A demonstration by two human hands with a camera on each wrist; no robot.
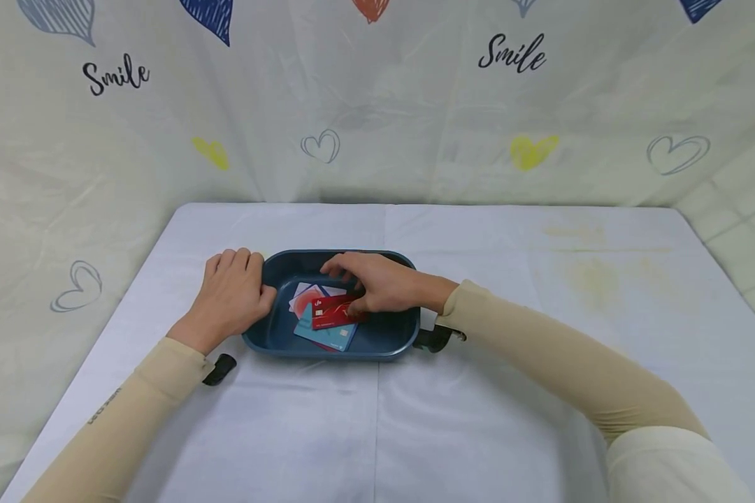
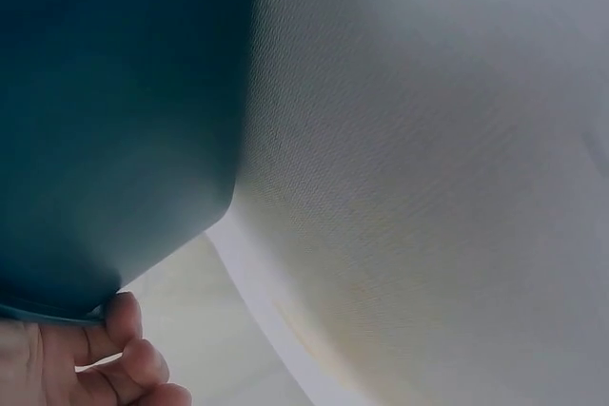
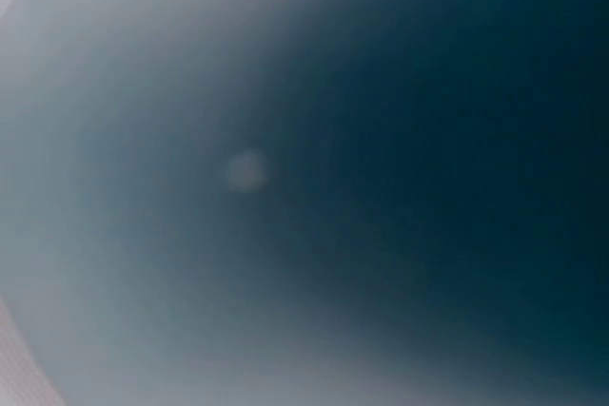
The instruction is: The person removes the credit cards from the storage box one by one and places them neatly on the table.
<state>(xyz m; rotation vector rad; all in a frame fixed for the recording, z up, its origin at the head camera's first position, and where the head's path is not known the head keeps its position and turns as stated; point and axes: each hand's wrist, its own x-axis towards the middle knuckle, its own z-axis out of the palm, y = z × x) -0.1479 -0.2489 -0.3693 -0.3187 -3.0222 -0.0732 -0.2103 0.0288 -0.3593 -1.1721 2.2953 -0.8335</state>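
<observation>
A dark blue oval-ended basin (image 1: 377, 349) stands on the white-covered table. My left hand (image 1: 233, 293) grips its left rim; in the left wrist view the curled fingers (image 2: 124, 330) show at the edge of the basin wall (image 2: 143, 140). Inside lie several overlapping cards: a red card (image 1: 330, 314) on top, a light blue card (image 1: 327, 334) beneath it, and a white card with a pink-red round print (image 1: 303, 297) behind. My right hand (image 1: 384, 283) reaches in over the right side, its thumb at the red card and the other fingers spread apart from it.
The table (image 1: 478, 433) has a white cloth with yellowish stains (image 1: 591, 272) at the back right. A printed curtain (image 1: 403, 91) hangs behind its far edge. Close to the right wrist camera, the blurred blue basin surface (image 3: 428, 168) fills most of the view.
</observation>
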